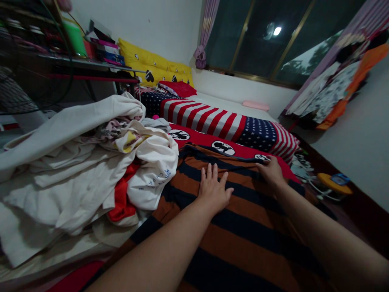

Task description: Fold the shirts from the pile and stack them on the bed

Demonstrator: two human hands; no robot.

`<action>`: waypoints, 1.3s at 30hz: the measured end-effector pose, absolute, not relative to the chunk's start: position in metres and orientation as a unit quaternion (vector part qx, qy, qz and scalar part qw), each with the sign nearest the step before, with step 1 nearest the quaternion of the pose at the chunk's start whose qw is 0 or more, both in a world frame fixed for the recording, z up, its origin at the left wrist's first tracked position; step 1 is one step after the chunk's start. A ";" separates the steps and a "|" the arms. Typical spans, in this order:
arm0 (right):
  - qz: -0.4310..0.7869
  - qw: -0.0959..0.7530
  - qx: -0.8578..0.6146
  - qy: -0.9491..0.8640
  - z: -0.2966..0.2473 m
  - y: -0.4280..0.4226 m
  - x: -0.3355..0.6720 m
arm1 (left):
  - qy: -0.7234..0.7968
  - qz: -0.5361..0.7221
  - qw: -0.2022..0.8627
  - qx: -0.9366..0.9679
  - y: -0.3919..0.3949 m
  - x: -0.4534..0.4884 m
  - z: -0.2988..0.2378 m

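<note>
A brown and navy striped garment [243,227], by its look a shirt, lies spread over a red patterned cover [200,140]. My left hand [212,188] rests flat on its upper part, fingers spread and holding nothing. At the garment's far right edge, my right hand [272,170] pinches the dark cloth between thumb and fingers. Some of the right fingers are hard to make out. Just left of the garment is a heap of crumpled clothes [69,178], mostly cream and white, with a red piece [123,202] among them.
Behind is a bed with a stars-and-stripes cover [197,119] and a yellow cushion [154,65]. A cluttered table [91,61] stands at the left. Clothes [337,89] hang at the right, above a yellow-topped stool [334,183]. A fan [27,69] is at the left edge.
</note>
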State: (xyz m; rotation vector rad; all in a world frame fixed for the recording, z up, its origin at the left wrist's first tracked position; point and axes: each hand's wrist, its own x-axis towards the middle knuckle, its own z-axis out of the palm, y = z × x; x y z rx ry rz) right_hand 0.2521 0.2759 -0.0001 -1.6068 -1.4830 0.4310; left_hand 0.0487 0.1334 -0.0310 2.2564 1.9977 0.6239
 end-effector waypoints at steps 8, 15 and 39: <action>0.056 0.289 -0.569 -0.768 0.004 0.257 0.197 | 0.651 0.186 0.025 0.736 0.132 0.050 -0.030; 0.091 0.284 -0.583 -0.756 0.001 0.281 0.111 | 0.655 0.185 0.007 0.733 0.134 0.050 -0.031; 0.017 0.069 -0.593 -0.802 -0.015 0.215 0.275 | 0.686 0.171 0.024 0.706 0.136 0.049 -0.028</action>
